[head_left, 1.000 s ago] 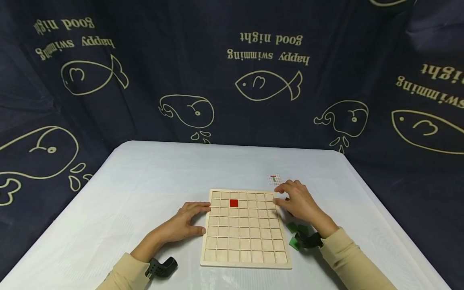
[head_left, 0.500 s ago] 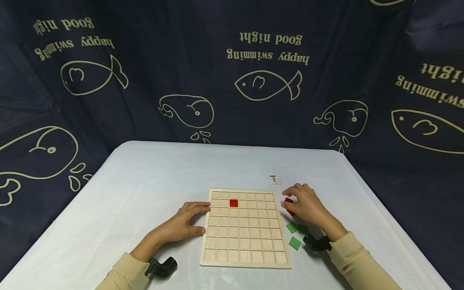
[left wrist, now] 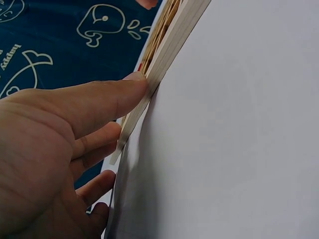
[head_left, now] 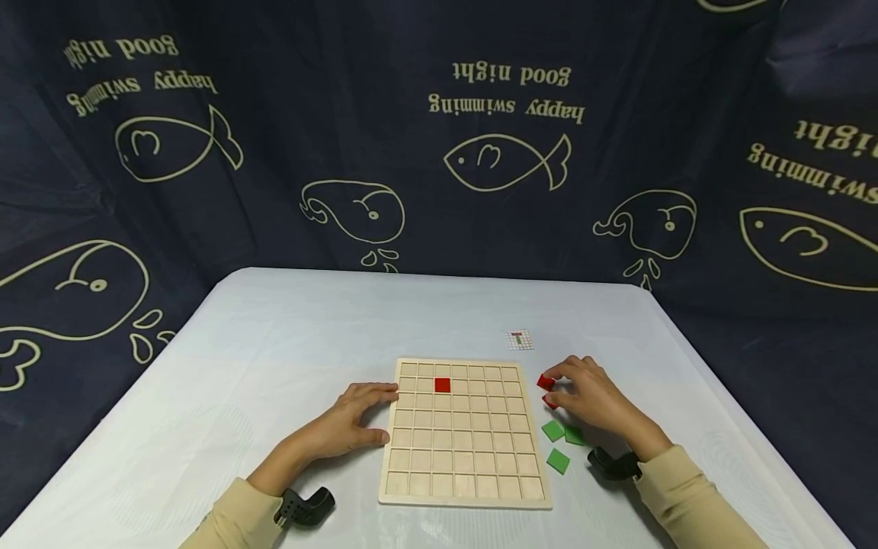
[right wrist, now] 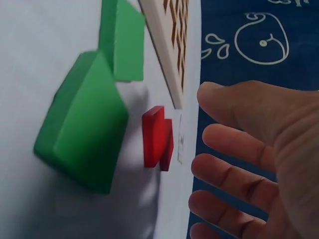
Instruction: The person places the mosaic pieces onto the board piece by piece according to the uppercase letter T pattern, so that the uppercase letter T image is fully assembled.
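A pale wooden grid board [head_left: 473, 440] lies flat, with one red square tile [head_left: 442, 385] in a cell of its second row from the far edge. My left hand [head_left: 346, 423] rests against the board's left side, thumb and fingers spread; in the left wrist view the thumb [left wrist: 114, 97] touches the rim. Right of the board, my right hand [head_left: 590, 393] hovers by two red tiles [head_left: 546, 382] on the table. The right wrist view has its fingers [right wrist: 234, 174] apart, holding nothing, with the red tiles [right wrist: 153, 137] below them.
Several green tiles [head_left: 559, 460] lie nearer me, right of the board. Beyond the board's far right corner is a small printed grid card [head_left: 520, 339] with red and green marks. A dark printed curtain [head_left: 274, 152] hangs behind the white table [head_left: 315, 320].
My right hand has drawn back from the board's right edge, rightward and toward me, uncovering the red tiles and more of the green ones. The left hand and board have stayed put.
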A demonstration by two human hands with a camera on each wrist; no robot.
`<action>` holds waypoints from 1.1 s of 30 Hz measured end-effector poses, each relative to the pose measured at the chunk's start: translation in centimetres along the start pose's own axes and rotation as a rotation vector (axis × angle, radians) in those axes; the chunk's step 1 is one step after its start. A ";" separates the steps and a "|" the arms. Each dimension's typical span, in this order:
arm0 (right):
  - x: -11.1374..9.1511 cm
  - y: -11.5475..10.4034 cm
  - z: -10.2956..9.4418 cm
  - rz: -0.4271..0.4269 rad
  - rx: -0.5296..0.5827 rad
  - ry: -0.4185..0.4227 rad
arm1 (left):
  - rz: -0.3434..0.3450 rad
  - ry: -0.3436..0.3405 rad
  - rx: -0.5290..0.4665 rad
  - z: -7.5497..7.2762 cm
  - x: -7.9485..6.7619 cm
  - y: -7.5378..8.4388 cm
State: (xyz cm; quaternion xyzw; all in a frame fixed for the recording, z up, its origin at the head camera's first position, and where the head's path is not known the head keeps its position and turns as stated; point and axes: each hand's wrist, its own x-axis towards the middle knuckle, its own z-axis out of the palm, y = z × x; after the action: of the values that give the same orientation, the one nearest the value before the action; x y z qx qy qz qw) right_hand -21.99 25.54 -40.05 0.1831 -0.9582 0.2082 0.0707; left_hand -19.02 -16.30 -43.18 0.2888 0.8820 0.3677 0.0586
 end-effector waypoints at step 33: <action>-0.3 2.2 0.0 -0.063 0.042 -0.191 | 0.009 -0.007 0.015 -0.2 0.0 0.2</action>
State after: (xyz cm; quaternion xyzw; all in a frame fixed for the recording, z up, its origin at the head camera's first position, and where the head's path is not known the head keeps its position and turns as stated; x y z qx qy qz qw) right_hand -22.53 27.51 -40.93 0.2335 -0.9498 0.2075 -0.0181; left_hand -18.97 -16.36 -42.93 0.2943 0.8834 0.3601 0.0580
